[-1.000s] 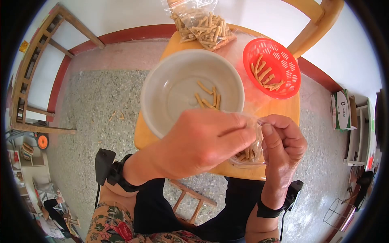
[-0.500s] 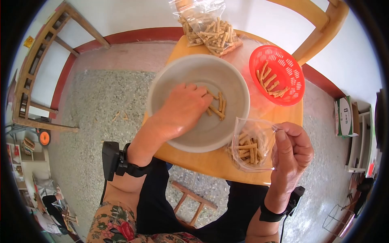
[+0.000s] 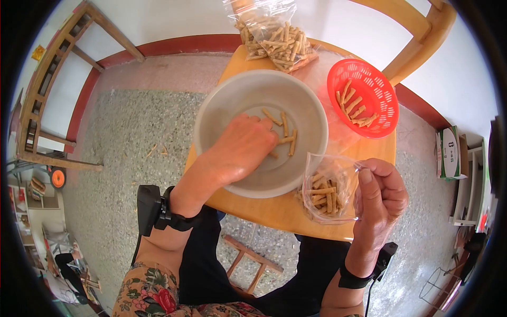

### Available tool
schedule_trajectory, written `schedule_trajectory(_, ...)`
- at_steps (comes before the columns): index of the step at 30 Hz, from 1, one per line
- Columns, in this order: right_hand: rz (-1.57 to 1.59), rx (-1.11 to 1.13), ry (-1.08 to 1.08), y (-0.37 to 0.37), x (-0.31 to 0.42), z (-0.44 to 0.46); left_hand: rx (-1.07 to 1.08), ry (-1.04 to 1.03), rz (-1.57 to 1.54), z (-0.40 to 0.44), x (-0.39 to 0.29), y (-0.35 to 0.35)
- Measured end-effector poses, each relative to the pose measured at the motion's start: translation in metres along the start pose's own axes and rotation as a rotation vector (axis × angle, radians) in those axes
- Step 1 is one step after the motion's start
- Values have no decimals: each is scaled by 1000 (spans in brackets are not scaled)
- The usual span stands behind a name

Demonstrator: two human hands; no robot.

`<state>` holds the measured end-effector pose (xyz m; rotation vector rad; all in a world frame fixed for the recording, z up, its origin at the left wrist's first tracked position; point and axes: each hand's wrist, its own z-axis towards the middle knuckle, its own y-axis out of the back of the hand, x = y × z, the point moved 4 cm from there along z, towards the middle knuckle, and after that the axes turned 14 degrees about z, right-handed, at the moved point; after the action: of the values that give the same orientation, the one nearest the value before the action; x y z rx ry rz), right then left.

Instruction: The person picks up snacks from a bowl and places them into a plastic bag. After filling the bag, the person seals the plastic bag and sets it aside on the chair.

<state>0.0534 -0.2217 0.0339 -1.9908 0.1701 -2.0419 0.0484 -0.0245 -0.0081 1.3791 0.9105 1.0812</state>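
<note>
My left hand point(image 3: 243, 147) reaches down inside a grey plastic basin point(image 3: 312, 108), its fingers curled. Whatever those fingers close on is hidden beneath the hand. Beside it, several tan, dried-root-like sticks point(image 3: 285, 125) lie on the basin's bottom. With thumb and fingertips, my right hand point(image 3: 381, 191) pinches the edge of a clear plastic bag point(image 3: 346, 165), keeping its mouth apart. More tan sticks point(image 3: 323, 195) fill the lower part of that bag, which rests on the wooden chair seat point(image 3: 253, 214) by the basin's right side.
A red perforated basket point(image 3: 388, 100) with several sticks stands at the seat's right. Behind the basin is a fuller clear bag point(image 3: 282, 45) of sticks, near the wooden chair back point(image 3: 417, 47). A wooden frame point(image 3: 39, 95) is at the left; a carton point(image 3: 450, 153) is at the right.
My left hand has drawn slightly toward me within the basin, its fingers curling more. Some sticks on the bottom have shifted. My right hand and its bag have barely moved.
</note>
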Motion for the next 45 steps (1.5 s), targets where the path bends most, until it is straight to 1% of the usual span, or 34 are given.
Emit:
schedule_trajectory(4,-4,-13,-10,-1,0,0,10,4,8,0,3,1)
schedule_trajectory(6,5,-1,-15,0,0,0,-42,57,-238,-1,8,13)
schedule_trajectory(7,13,10,-21,0,0,1,-45,56,-235,0,8,19)
schedule_trajectory(9,6,7,-18,0,-1,1,-76,194,-787,-1,14,27)
schedule_trajectory(10,-1,3,-18,-1,-1,1,-85,192,-777,-2,13,29)
schedule_trajectory(12,4,26,-28,0,1,1,-219,152,-1285,-3,11,33)
schedule_trajectory(13,0,43,-50,0,1,1,-228,147,-1274,-5,11,37)
schedule_trajectory(15,10,42,-46,-1,1,2,-160,147,-1582,-7,8,41)
schedule_trajectory(16,14,37,-53,-1,0,2,-176,133,-1663,-8,6,41)
schedule_trajectory(17,18,39,-46,-1,0,2,-180,129,-1656,-8,7,40)
schedule_trajectory(19,22,36,-67,-2,0,2,-144,28,-1824,-8,6,38)
schedule_trajectory(20,24,37,-62,-1,0,2,-146,25,-1820,-8,4,40)
schedule_trajectory(22,31,51,-72,-1,-2,2,-169,92,-1835,-9,1,46)
schedule_trajectory(25,48,45,-68,-3,0,2,-159,47,-1871,-8,-3,48)
schedule_trajectory(29,24,62,-88,0,-2,1,-113,55,-1892,-9,-9,49)
schedule_trajectory(31,41,74,-88,-3,-2,1,-176,74,-1772,-9,-15,55)
schedule_trajectory(32,31,63,-95,-2,-2,1,-165,72,-1786,-8,-17,55)
schedule_trajectory(34,45,69,-79,-3,-3,1,-187,-5,-1690,-8,-20,56)
schedule_trajectory(38,40,72,-80,-1,-3,1,-179,3,-1700,-8,-25,51)
schedule_trajectory(40,17,88,-59,0,-3,1,-127,74,-1681,-7,-28,51)
schedule_trajectory(41,15,84,-63,0,-2,2,-122,75,-1685,-8,-30,54)
schedule_trajectory(43,17,90,-65,-1,-1,2,-147,19,-1174,-9,-32,61)
schedule_trajectory(44,15,87,-71,0,-2,2,-142,21,-1179,-7,-35,57)
schedule_trajectory(45,29,96,-62,0,-3,2,-338,-78,-898,-6,-40,62)
